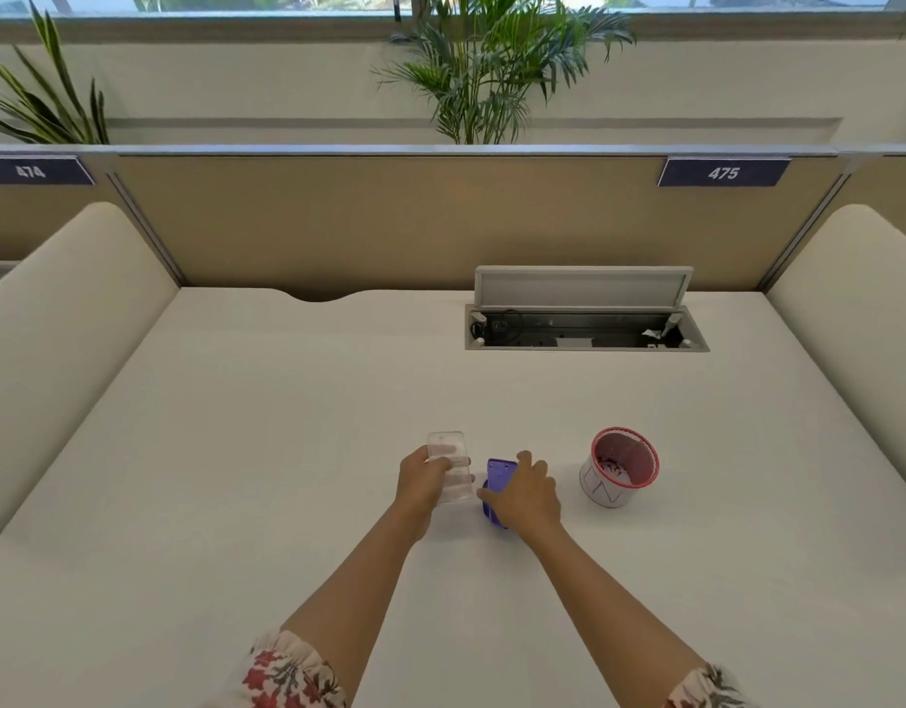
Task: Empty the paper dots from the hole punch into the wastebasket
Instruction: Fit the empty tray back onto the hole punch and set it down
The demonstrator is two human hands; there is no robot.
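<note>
My left hand (424, 478) grips a clear plastic tray (448, 454), the detached bottom cover of the hole punch, held just above the white desk. Beside it, my right hand (525, 495) is wrapped over the purple hole punch body (501, 475), which rests on the desk with its far end showing past my fingers. A small round wastebasket (619, 470) with a pink mesh wall and red rim stands upright to the right of my right hand, a short gap apart. Dark and pale paper bits lie inside it.
The white desk (287, 452) is bounded by a tan partition at the back and cream padded dividers on both sides. An open cable hatch (586, 329) with its lid raised sits at the back right. Potted plants stand behind the partition.
</note>
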